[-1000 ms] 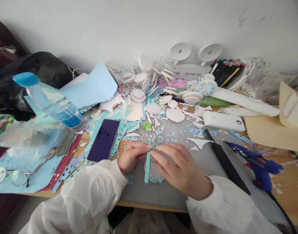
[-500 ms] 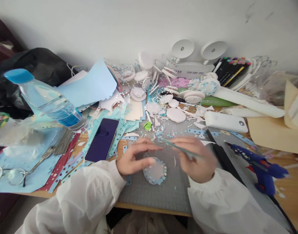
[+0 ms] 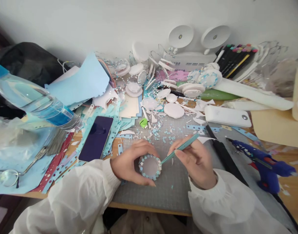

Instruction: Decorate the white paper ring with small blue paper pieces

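Note:
A round white paper disc (image 3: pixel 149 167), ringed with small pale blue and white flower pieces, is on the grey cutting mat (image 3: pixel 154 196). Around its left side curls my left hand (image 3: pixel 130 162), fingers at the far edge and thumb at the near edge, steadying it. My right hand (image 3: pixel 196 161) pinches teal tweezers (image 3: pixel 185 146), whose tips reach the disc's right rim. Whether a piece sits between the tips is too small to tell. Loose blue flower pieces (image 3: pixel 161 133) lie scattered on the mat beyond both hands.
Left are a phone (image 3: pixel 96 138), a tilted water bottle (image 3: pixel 39 97) and eyeglasses (image 3: pixel 9 178). A blue glue gun (image 3: pixel 267 165) and a white power bank (image 3: pixel 227 117) lie right. White discs (image 3: pixel 174 110), a lime-green cutter-like item (image 3: pixel 143 123) and markers (image 3: pixel 236 61) are farther back.
My left hand has closed in around the disc, which now shows its full flower ring. My right hand has turned the tweezers so their tips point down-left to the disc's rim.

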`<action>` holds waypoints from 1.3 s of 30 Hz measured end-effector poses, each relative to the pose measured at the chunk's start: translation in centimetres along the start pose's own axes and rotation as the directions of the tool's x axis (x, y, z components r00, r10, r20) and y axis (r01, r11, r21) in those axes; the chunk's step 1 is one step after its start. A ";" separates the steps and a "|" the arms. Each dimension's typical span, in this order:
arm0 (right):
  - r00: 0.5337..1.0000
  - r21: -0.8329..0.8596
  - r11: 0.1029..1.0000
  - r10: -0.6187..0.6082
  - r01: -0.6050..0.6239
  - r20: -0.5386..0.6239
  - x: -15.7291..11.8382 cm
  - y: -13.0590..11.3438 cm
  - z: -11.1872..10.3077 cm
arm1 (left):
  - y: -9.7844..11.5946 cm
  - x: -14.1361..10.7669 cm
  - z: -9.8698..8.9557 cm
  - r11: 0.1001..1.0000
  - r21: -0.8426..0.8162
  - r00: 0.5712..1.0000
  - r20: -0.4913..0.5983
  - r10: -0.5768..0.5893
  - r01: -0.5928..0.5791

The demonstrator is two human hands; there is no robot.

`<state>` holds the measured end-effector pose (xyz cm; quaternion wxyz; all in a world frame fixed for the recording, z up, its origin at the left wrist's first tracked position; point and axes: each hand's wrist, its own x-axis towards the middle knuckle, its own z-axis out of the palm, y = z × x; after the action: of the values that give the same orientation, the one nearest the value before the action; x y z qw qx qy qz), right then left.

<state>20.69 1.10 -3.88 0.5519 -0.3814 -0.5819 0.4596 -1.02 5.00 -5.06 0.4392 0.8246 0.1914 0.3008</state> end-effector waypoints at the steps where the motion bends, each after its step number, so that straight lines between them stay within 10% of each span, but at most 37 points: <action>1: 1.000 -0.008 1.000 -0.002 0.002 0.009 0.0 -0.1 0.0 | 0.0 0.0 0.0 1.000 -0.003 1.000 -0.004 -0.004 0.004; 39: 0.996 -0.160 0.985 -0.049 0.061 0.074 0.1 -0.1 0.2 | -0.2 0.2 0.3 0.998 -0.057 0.999 -0.045 0.020 -0.022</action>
<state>20.52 1.15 -3.75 0.5108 -0.3924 -0.6467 0.4085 -0.74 5.02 -5.25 0.4552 0.8067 0.1839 0.3291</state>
